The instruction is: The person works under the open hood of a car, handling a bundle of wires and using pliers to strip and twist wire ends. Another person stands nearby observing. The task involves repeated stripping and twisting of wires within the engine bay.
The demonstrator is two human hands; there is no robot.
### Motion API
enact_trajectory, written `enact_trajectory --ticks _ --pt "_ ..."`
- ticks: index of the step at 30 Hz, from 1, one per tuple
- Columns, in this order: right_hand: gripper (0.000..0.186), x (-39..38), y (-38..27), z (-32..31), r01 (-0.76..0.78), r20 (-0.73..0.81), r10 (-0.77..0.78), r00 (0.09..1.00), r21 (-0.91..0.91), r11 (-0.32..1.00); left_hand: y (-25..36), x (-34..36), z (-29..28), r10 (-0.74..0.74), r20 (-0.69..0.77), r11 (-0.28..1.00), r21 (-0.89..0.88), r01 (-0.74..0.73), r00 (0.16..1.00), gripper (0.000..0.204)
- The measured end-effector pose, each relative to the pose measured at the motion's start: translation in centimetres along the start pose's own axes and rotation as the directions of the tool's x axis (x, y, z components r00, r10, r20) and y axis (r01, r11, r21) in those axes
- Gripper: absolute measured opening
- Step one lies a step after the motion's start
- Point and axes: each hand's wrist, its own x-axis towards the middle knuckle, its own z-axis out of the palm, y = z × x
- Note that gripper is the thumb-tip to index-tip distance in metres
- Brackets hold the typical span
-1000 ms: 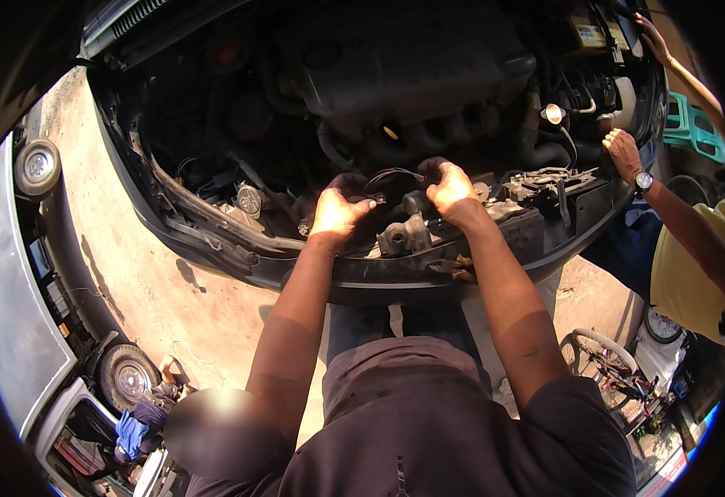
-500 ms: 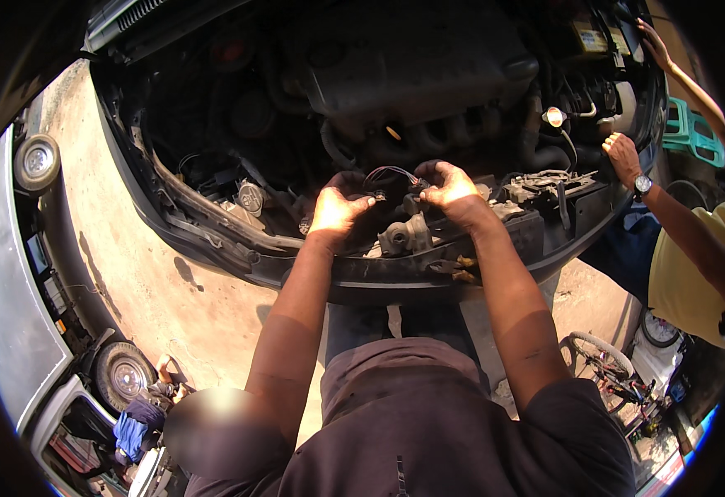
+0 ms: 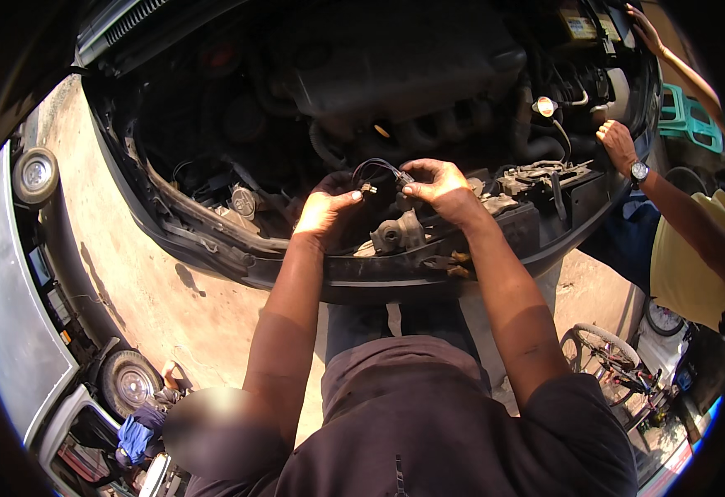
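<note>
A short bundle of thin wires [image 3: 372, 164] arches between my hands over the front of an open car engine bay. My left hand [image 3: 328, 209] is closed, pinching a small connector [image 3: 368, 189] at one end of the wires between thumb and fingers. At the other end, my right hand [image 3: 444, 192] pinches a dark plug [image 3: 404, 179], partly hidden by the fingers. Just below the hands sits a grey metal bracket-like part [image 3: 397, 234] behind the front edge of the car. The small contacts on the connectors are too fine to make out.
A dark engine cover [image 3: 404, 79] lies beyond my hands. On the right, another person's hand [image 3: 619, 147] with a wristwatch rests at the car's edge, near a green plastic stool [image 3: 690, 120]. A bicycle [image 3: 607, 356] stands lower right; a wheel [image 3: 130, 381] shows lower left.
Both hands have shifted slightly left in the picture, along with the whole view. They are a little closer together, and the connector in my left hand has turned to show more of its end.
</note>
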Motion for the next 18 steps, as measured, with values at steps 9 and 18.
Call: enact_trajectory --ticks 9,18 --pt "0.039 0.25 0.44 0.04 -0.049 -0.014 0.048 0.999 -0.023 0.999 -0.36 0.43 -0.17 0.054 -0.035 0.988 0.149 -0.048 0.998 0.041" --pt "0.043 0.48 0.64 0.12 -0.04 -0.067 0.027 0.997 -0.203 0.978 -0.57 0.39 0.05 0.074 -0.057 0.955 0.29 -0.054 0.996 0.038"
